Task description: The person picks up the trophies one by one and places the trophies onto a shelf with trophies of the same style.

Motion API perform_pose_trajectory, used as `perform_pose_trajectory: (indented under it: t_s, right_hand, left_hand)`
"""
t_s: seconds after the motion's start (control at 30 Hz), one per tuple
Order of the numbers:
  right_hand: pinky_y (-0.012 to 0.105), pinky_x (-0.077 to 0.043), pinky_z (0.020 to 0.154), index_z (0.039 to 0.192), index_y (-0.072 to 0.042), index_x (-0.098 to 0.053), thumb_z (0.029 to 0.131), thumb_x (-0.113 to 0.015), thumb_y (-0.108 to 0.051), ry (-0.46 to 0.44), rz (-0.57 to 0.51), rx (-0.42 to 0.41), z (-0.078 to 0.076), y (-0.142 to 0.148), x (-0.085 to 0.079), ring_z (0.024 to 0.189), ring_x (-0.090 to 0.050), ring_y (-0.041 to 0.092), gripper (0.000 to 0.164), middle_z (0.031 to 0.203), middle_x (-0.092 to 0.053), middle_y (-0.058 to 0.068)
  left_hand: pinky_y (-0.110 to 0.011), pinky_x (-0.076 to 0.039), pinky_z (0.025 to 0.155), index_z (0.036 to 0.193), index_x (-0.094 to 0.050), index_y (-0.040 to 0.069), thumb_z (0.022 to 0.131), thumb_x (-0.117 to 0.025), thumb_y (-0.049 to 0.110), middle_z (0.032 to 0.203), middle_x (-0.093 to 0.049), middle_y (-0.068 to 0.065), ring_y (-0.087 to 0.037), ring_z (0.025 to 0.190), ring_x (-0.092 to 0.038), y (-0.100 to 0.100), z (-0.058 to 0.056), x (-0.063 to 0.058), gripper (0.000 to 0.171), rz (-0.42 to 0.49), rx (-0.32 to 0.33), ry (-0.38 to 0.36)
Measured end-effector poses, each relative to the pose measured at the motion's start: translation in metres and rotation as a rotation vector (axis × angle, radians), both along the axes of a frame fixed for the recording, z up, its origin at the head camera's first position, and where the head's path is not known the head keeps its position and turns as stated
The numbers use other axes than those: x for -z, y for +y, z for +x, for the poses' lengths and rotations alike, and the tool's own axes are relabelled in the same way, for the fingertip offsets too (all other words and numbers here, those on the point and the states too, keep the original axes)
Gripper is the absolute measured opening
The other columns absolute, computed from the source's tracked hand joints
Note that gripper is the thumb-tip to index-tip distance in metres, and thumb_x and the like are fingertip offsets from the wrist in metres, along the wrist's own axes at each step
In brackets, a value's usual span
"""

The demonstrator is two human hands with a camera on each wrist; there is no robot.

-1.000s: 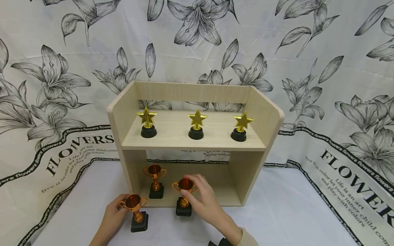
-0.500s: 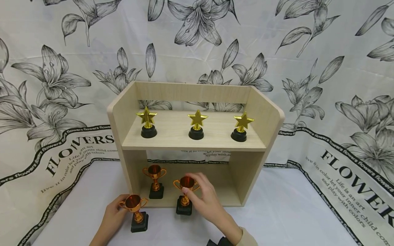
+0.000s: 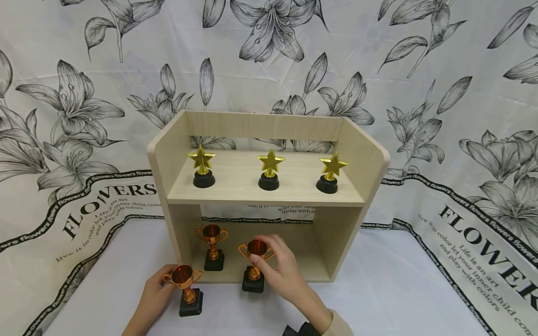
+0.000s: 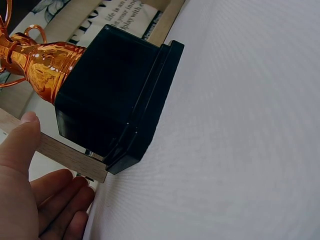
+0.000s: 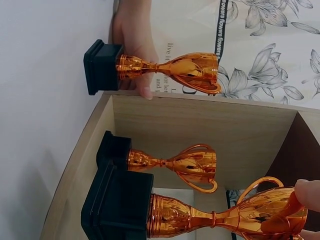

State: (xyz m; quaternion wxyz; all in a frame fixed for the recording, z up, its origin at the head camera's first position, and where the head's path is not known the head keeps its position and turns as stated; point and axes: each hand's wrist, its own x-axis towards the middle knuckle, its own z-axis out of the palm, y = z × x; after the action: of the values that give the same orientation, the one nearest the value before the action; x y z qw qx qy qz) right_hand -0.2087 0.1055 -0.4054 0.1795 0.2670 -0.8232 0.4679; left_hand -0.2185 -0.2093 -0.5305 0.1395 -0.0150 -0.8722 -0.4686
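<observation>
My right hand (image 3: pixel 286 275) pinches the cup of a bronze-coloured trophy (image 3: pixel 253 281) between thumb and fingers. That trophy is upright, its black square base at the front edge of the lower shelf. Another bronze trophy (image 3: pixel 213 262) stands on the lower shelf, to its left. In front of the unit at the left, a third bronze trophy (image 3: pixel 190 303) stands on the white cloth. Beside it is my left hand (image 3: pixel 152 296), partly hidden behind its cup in the head view. The left wrist view shows the thumb (image 4: pixel 20 150) apart from the relaxed fingers, with nothing between them.
The pale wooden two-level shelf unit (image 3: pixel 265 203) has side walls and a mostly open back. Three gold star trophies, the middle one (image 3: pixel 269 177) among them, stand along its upper shelf. A flower-print cloth (image 3: pixel 420 93) hangs behind. Something black (image 3: pixel 300 330) shows near the right sleeve.
My right hand has shifted the held trophy slightly to the right and towards the shelf. My left hand and the other trophies have stayed in place.
</observation>
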Motion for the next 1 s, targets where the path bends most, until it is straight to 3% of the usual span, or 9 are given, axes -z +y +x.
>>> perform_pose_trajectory:
  t_s: [0.3,0.67,1.0]
  right_hand:
    - [0.038,-0.047,0.084,0.123,-0.021,-0.056,0.087,-0.065,-0.029,0.030,0.007,0.013,-0.0031,0.0026,-0.0021,0.100,-0.055,0.010,0.038,0.113,-0.056,-0.009]
    - [0.044,-0.046,0.086,0.122,-0.024,-0.056,0.086,-0.066,-0.029,0.001,-0.028,0.022,-0.0058,0.0046,-0.0050,0.100,-0.055,0.011,0.038,0.110,-0.057,-0.008]
    - [0.045,-0.046,0.086,0.123,-0.023,-0.056,0.087,-0.066,-0.030,-0.005,-0.031,0.031,-0.0065,0.0049,-0.0080,0.101,-0.055,0.011,0.038,0.112,-0.057,-0.009]
  left_hand:
    - [-0.050,-0.043,0.089,0.110,-0.064,0.009,0.084,-0.058,0.002,0.106,-0.066,-0.007,-0.025,0.102,-0.056,0.0000,0.0005,-0.0006,0.028,0.000,0.001,-0.001]
    - [-0.053,-0.043,0.089,0.110,-0.064,0.005,0.082,-0.059,0.001,0.103,-0.067,-0.009,-0.028,0.101,-0.057,-0.0012,-0.0002,0.0017,0.028,-0.022,-0.005,0.020]
    - [-0.057,-0.041,0.091,0.112,-0.062,0.005,0.086,-0.058,0.005,0.109,-0.065,-0.013,-0.033,0.107,-0.056,-0.0004,0.0016,-0.0022,0.027,0.005,0.008,-0.024]
